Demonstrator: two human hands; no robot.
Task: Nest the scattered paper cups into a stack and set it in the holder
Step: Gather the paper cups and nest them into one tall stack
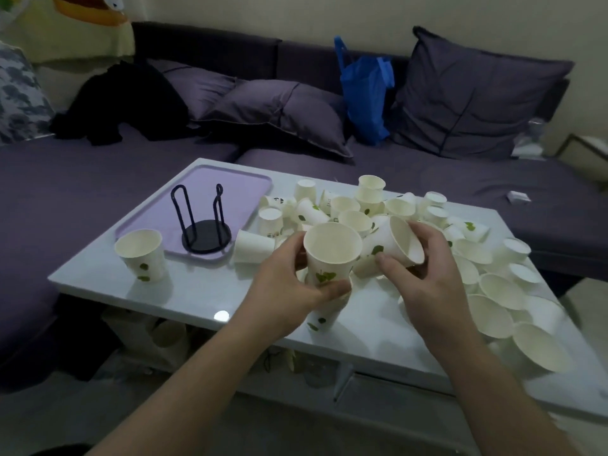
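holding upright stack [325,274] mouth-up, left hand [289,284], right hand [424,274] tilting cup [394,245]

**Dim room, purple sofa behind a glossy counter**

A purple corner sofa [98,179] wraps the white glossy counter [204,291]. Purple cushions [473,97], dark clothing [125,103] and a blue bag [365,93] lie on it. Pale wall [329,14] behind; light is low.

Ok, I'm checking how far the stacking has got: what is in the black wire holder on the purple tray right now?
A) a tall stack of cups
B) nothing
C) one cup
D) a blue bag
B: the black wire holder stands with no cups between its uprights; the stack is in the left hand.
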